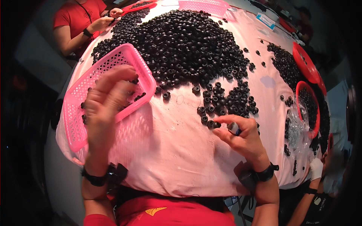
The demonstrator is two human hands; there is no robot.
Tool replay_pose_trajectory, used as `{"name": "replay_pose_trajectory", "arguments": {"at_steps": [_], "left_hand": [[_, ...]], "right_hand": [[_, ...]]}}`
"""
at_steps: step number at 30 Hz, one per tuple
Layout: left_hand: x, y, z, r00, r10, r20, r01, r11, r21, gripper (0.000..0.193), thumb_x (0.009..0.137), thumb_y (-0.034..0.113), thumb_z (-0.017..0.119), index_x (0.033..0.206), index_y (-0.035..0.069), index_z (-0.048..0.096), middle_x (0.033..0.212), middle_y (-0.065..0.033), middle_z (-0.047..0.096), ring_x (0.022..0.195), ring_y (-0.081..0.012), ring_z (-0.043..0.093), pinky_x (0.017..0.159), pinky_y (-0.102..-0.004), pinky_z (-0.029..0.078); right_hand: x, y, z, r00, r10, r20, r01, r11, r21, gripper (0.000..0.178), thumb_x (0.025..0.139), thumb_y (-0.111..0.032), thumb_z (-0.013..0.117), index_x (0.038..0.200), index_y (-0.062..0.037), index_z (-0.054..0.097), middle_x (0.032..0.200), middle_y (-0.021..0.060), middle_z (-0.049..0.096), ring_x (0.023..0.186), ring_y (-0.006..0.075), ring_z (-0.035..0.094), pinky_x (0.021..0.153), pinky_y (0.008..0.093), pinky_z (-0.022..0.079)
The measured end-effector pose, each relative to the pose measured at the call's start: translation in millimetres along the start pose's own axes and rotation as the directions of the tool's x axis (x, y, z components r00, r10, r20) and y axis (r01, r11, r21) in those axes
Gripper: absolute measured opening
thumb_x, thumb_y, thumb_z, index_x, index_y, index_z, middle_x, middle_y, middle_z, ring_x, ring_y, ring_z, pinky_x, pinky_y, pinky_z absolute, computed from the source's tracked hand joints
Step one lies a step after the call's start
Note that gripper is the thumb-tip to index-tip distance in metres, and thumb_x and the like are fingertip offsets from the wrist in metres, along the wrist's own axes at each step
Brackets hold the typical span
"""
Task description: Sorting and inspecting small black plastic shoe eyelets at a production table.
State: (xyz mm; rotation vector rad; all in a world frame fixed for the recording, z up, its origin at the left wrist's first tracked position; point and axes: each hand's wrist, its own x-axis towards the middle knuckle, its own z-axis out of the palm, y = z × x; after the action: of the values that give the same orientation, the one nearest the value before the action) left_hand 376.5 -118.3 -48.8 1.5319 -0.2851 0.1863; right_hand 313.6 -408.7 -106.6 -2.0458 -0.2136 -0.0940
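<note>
My left hand (107, 96) is over a pink perforated basket (71, 130), smeared by motion, so whether its fingers hold anything is unclear. Several small round black parts with holes lie inside the basket. On the right, my right hand (243, 137) is closed around a short grey-and-blue cylinder (234, 129) that pokes out from its curled fingers. Its thumb and forefinger are at a black part (216, 125), beside a loose cluster of black parts (217, 100). Behind both hands rises a large pile of the same parts (181, 45).
A pale pink cloth (177, 150) covers the table. Red trays (318, 113), clear plastic bags (298, 126) and more black parts line the right side. One co-worker (81, 22) stands at the far left; another person's gloved hand (316, 168) is at the lower right.
</note>
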Motion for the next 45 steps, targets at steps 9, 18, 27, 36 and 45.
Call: {"name": "replay_pose_trajectory", "arguments": {"at_steps": [9,18,27,36,45], "left_hand": [[-22,-55,80,0.502,-0.368,0.782,0.78,0.583,-0.227,0.036,0.094,0.02,0.061,0.126,0.005,0.055,0.107,-0.0014,0.061,0.092,-0.0063,0.057,0.076,-0.021,0.047],[-33,-70,86,0.448,-0.513,0.732,0.891,0.318,-0.323,0.028,0.094,0.017,0.062,0.118,0.003,0.06,0.1,-0.0007,0.063,0.085,-0.0051,0.056,0.074,-0.0193,0.047],[-35,-74,88,0.47,-0.547,0.693,0.883,0.301,-0.361,0.023,0.093,0.01,0.062,0.113,0.001,0.063,0.098,-0.0029,0.065,0.084,-0.0068,0.058,0.074,-0.0197,0.048],[-32,-63,86,0.489,-0.56,0.669,0.87,0.37,-0.327,0.025,0.093,0.014,0.063,0.114,0.002,0.063,0.099,-0.0048,0.066,0.078,-0.0091,0.062,0.069,-0.0194,0.05],[-31,-70,80,0.414,-0.518,0.749,0.91,0.238,-0.338,0.028,0.095,0.017,0.06,0.118,0.002,0.06,0.092,-0.0017,0.064,0.082,-0.0057,0.06,0.07,-0.0191,0.05]], "right_hand": [[-3,-3,5,0.989,0.058,0.137,-0.128,0.795,0.594,0.028,0.085,-0.004,0.071,0.113,0.0007,0.065,0.09,0.0086,0.071,0.084,0.0117,0.068,0.07,0.0208,0.054],[-2,7,9,0.995,-0.092,-0.033,0.096,0.981,0.167,0.034,0.075,-0.002,0.079,0.108,-0.0063,0.069,0.088,0.0065,0.072,0.062,0.0047,0.06,0.055,0.0178,0.048],[-2,6,9,0.895,-0.444,-0.052,0.412,0.864,-0.289,0.035,0.07,-0.002,0.079,0.104,-0.0088,0.07,0.057,0.0017,0.054,0.046,0.0133,0.053,0.043,0.0243,0.04],[-5,4,13,0.974,-0.177,-0.139,0.179,0.984,0.002,0.03,0.073,0.0,0.08,0.101,-0.0047,0.07,0.08,0.0056,0.07,0.054,0.0046,0.057,0.047,0.0192,0.044],[-4,-2,7,0.999,-0.009,-0.041,0.018,0.978,0.206,0.028,0.074,-0.001,0.079,0.1,-0.0047,0.071,0.08,0.0055,0.071,0.055,0.0028,0.056,0.048,0.0181,0.043]]}}
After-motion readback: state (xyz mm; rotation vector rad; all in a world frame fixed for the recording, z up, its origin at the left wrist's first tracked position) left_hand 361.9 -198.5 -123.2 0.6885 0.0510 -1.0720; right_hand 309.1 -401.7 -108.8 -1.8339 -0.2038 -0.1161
